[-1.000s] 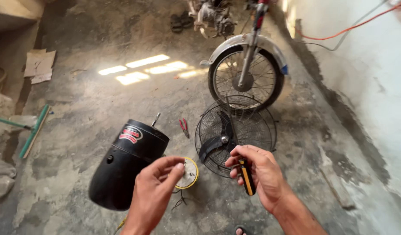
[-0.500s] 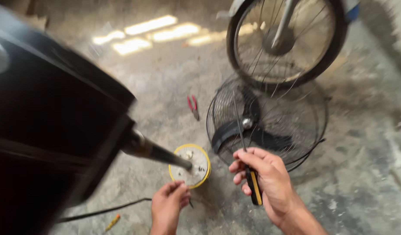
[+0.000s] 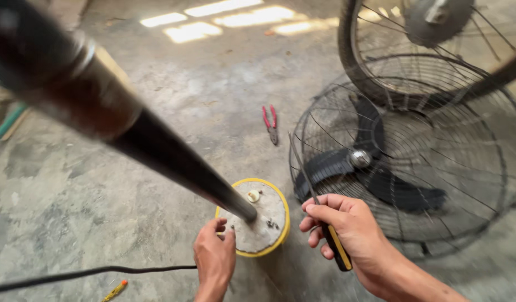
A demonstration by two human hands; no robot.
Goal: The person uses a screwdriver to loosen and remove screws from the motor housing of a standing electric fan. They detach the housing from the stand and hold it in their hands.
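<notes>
Just ahead of left hand (image 3: 214, 260), fingers pinched on perhaps a tiny part, yellow-rimmed round lid (image 3: 258, 219), blurred dark metal shaft (image 3: 157, 151) overhead, right hand (image 3: 347, 235) gripping black-and-yellow screwdriver (image 3: 337, 251), black wire fan cage (image 3: 409, 162) beyond, red pliers (image 3: 271, 123) farther off

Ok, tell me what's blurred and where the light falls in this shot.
Head view: the dark shaft looming at top left is badly out of focus; the fan guard smears toward the right edge; sunlit patches glare on the concrete floor; both hands stay fairly sharp.
</notes>
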